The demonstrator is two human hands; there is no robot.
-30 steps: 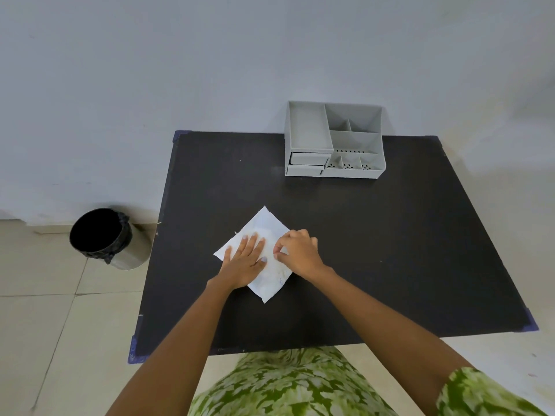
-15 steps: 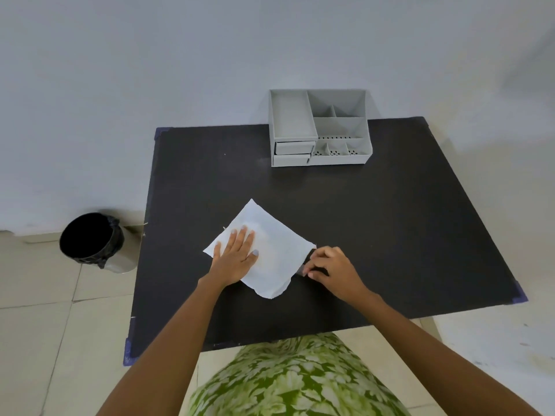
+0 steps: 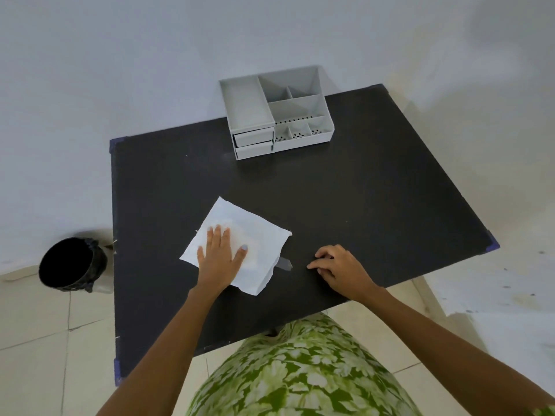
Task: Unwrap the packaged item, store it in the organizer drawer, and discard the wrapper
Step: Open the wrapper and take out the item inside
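Observation:
A white paper wrapper lies flat and unfolded near the front of the black table. My left hand presses flat on it, fingers spread. A small grey piece, like a strip of tape, sticks out on the table at the wrapper's right edge. My right hand rests on the table to the right of that piece, fingers curled, holding nothing that I can see. The grey organizer stands at the table's far edge, its two small drawers closed at the lower left.
A round bin lined with a black bag stands on the tiled floor left of the table. A white wall runs behind the table. My green patterned clothing shows at the near edge.
My right hand pulled the wrapper's flap open to the right, let go and moved further right on the table. The wrapper now lies spread flat. The camera view has tilted.

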